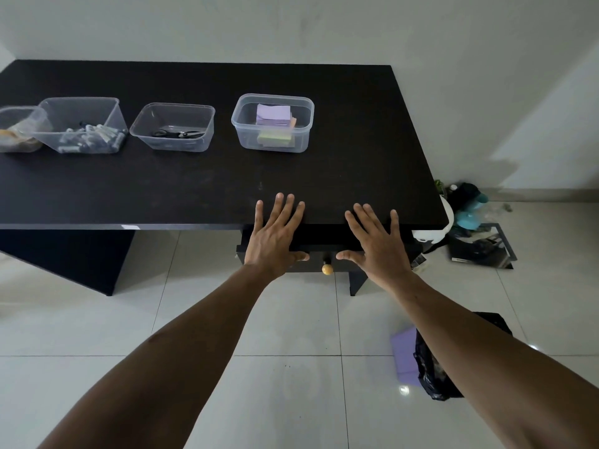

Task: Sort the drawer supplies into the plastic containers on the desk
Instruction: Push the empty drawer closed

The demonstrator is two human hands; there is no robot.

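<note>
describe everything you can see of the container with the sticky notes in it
The sticky-note container is a clear plastic tub with rounded corners and a thick rim, with no lid on it. It stands upright on the black desk, rightmost in the row of tubs and apart from the scissors container. Inside is a purple pad tilted on top of orange, green and pale pads. Neither hand touches it.

leftmost container [17, 129] cut by the left picture edge, drawer [327, 251] front partly hidden behind both hands, its contents unseen
</note>
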